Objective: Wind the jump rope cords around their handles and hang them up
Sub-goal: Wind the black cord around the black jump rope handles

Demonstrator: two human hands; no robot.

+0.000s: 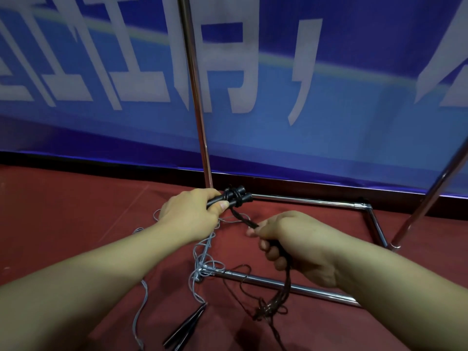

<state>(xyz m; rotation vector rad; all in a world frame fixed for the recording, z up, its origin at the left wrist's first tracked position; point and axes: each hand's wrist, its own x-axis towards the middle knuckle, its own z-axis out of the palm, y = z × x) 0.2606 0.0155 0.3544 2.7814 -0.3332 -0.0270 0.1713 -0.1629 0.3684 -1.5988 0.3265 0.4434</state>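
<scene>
Jump rope handles (231, 197), unlabelled, in left hand (192, 211)

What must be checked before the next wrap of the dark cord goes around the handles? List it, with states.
1. Left hand grips the black handles: ok.
2. Right hand holds the dark cord: ok.
3. Cord taut between hands: ok.
4. Loose dark cord below the right hand untangled: not ok, bunched.
5. Grey rope clear of the rack base: not ok, draped over it.
6. Hanging spot: cannot tell.

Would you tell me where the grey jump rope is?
The grey jump rope lies loose on the red floor, between the forearms, tangled over the rack's base corner.
</scene>
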